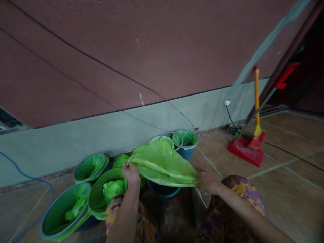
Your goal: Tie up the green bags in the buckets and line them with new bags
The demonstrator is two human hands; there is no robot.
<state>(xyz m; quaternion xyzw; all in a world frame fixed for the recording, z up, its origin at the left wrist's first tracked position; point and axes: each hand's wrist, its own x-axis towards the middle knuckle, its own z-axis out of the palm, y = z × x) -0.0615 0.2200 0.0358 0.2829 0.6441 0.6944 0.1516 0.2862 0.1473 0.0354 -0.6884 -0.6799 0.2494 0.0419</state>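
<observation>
Thin green sheet (162, 165) stretched between both hands, above a blue bucket (164, 193) and partly covering it. Left hand (132, 175) closed on one end; right hand (209, 183), blurred, gripping the other. Green-lined buckets (66, 213) crowd the left side, bundled green material inside some. More buckets behind against the wall (212, 108), partly blocked by the sheet. Right: red dustpan (246, 152) with yellow-handled brush (257, 98) upright at it, black cord on tiles. Blue hose (52, 192) far left. Patterned clothing at knees, close below hands.
</observation>
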